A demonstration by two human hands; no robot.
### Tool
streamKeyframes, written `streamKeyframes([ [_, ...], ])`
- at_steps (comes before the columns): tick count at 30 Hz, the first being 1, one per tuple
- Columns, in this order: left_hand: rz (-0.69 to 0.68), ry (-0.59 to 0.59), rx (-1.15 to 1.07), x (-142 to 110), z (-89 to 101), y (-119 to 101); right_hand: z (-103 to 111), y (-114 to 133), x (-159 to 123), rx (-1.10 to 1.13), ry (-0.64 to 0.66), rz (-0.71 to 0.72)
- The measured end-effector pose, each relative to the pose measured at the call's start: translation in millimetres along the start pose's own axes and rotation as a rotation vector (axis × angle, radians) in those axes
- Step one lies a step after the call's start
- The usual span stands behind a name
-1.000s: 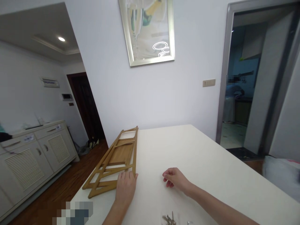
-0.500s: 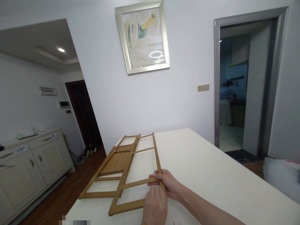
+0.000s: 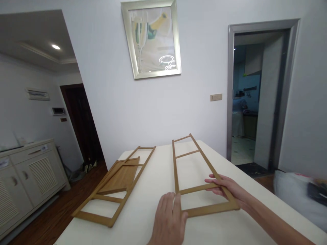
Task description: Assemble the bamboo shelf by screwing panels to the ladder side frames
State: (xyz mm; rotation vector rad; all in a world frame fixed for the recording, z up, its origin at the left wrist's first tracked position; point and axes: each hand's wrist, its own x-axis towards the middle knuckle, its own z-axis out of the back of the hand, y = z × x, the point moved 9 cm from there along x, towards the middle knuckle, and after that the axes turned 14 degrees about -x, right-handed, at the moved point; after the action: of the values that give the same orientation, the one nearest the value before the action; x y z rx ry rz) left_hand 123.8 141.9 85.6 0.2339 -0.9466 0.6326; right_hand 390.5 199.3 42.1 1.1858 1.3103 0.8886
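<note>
A ladder-like wooden frame [image 3: 192,188] with several crossbars is tilted above the white table, its far end raised. My right hand [image 3: 227,189] grips its right rail near the close end, fingers under the rail. At the near left corner is my left hand [image 3: 169,217], its fingers along the left rail and its thumb at the end bar; it hides that corner. A second wooden frame [image 3: 131,185] lies on the table to the left. Partly beneath that frame are flat wooden panels [image 3: 119,175].
The white table [image 3: 148,190] reaches the wall, where a framed picture [image 3: 155,41] hangs. A louvred cabinet [image 3: 30,180] stands at the left. Past a doorway [image 3: 231,102] at the right, a person [image 3: 238,115] is in another room. A plastic bag [image 3: 291,190] sits at the right.
The held frame has moved right, away from the other frame, and its far end has risen. Both hands moved with it. My left hand's fingers have straightened from a curled grip.
</note>
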Motion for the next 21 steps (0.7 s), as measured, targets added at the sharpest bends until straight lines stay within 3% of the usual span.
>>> streamKeyframes([
  [3,0.098,0.053,0.098,-14,-4.8,53,50,-4,-10,-0.038,-0.058,-0.037],
  [6,0.144,0.082,0.157,-33,-17.9,94,80,-13,-17,-0.029,-0.100,-0.081],
  [10,0.174,0.091,0.212,-55,-26.8,128,94,-22,-19,-0.025,-0.113,-0.079],
  [15,0.313,0.124,0.383,-64,-0.8,177,106,-29,-11,-0.076,-0.106,-0.054],
  [18,0.413,0.177,0.489,-70,15.1,203,126,-31,-1,-0.353,-0.155,0.000],
  [21,0.453,0.250,0.523,-79,13.0,216,150,-23,8,-0.932,-0.331,0.111],
])
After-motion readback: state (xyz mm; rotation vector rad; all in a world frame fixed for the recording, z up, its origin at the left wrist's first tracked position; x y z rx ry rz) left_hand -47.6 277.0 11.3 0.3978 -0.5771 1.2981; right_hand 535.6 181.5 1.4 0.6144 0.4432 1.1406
